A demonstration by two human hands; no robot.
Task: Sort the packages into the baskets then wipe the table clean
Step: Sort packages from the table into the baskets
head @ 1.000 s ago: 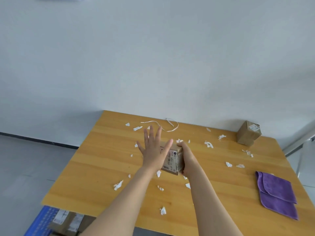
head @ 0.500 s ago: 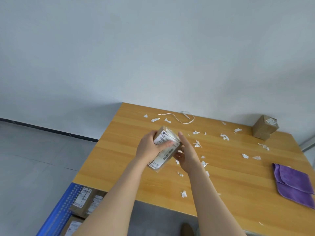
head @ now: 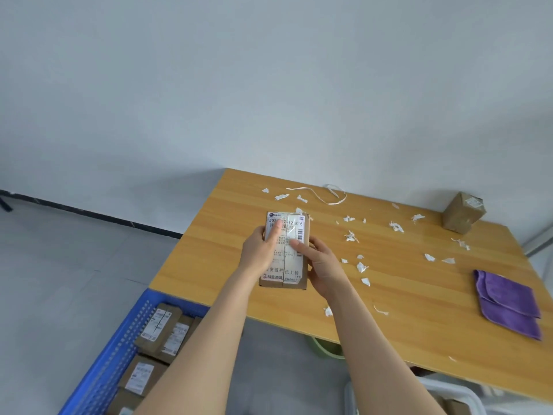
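Left hand [head: 258,253] and right hand [head: 324,266] grip a flat cardboard box [head: 285,272] by its sides over the wood table [head: 221,235], thumbs on the label, fingers hidden behind. Paper scraps [head: 362,266], a folded purple cloth [head: 505,304] and a second box [head: 462,212] lie right of the right hand. A blue perforated basket [head: 119,339] of labelled boxes sits below the left hand, cut off by arm and frame.

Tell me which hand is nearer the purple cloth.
Right. The right hand grips the package on the side toward the purple cloth; the left hand grips its opposite side, farther away.
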